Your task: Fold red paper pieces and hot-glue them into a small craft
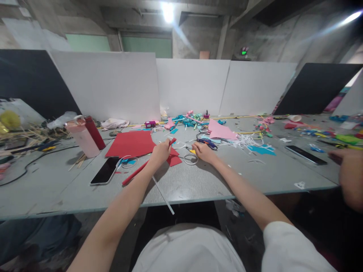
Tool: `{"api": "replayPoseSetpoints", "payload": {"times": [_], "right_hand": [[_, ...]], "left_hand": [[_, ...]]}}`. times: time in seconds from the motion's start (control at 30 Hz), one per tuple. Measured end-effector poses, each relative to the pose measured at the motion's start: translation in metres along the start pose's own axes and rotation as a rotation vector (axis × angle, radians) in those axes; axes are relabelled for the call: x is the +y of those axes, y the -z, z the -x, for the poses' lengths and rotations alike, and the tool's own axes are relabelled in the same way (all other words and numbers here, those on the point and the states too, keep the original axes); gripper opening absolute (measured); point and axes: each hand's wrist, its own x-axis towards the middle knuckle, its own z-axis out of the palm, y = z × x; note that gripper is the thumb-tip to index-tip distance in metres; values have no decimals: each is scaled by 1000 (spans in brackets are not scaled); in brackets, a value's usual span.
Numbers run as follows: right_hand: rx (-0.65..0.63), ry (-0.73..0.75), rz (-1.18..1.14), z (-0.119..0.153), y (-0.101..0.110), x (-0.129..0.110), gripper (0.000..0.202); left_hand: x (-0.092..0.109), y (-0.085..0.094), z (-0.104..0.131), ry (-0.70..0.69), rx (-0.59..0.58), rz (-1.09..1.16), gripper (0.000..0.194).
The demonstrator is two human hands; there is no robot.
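Note:
My left hand (pixel 161 153) is closed around a red rolled paper tube (pixel 136 173), which slants from the lower left up past the fingers. Under and beside that hand lie red paper pieces (pixel 173 160). A thin white stick (pixel 163 196) juts over the table's front edge below my left wrist. My right hand (pixel 203 152) has its fingers bunched together by a small yellow piece (pixel 193 152); what they pinch is too small to tell. A white ring (pixel 191 159) lies just in front of those fingers. Behind them rests a dark blue glue gun (pixel 208 143).
Red sheet (pixel 130 143), phone (pixel 104 172) and pink bottle (pixel 83 138) stand or lie to the left. Pink paper (pixel 221 130), white strips (pixel 244 141) and a second phone (pixel 306 155) are rightward. Another person's arm (pixel 351 177) is at far right. White boards (pixel 193 87) back the table.

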Motion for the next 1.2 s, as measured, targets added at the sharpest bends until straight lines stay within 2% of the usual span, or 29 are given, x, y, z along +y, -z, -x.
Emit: {"api": "replayPoseSetpoints", "payload": {"times": [0.17, 0.4, 0.63, 0.9, 1.03, 1.2], "right_hand": [[-35, 0, 25, -1, -3, -1, 36], [-52, 55, 34, -1, -4, 1, 40], [-93, 76, 18, 1, -2, -7, 46], [-159, 147, 46, 4, -8, -15, 48], [-161, 157, 65, 4, -10, -21, 50], [-128, 149, 73, 5, -10, -26, 46]], "left_hand": [[1, -2, 0, -55, 27, 8, 37], [1, -4, 1, -52, 30, 31, 38], [5, -1, 4, -66, 26, 56, 38], [9, -4, 7, -204, 27, 49, 46], [11, -7, 7, -247, 17, 59, 46], [12, -13, 5, -232, -20, 40, 40]]}}
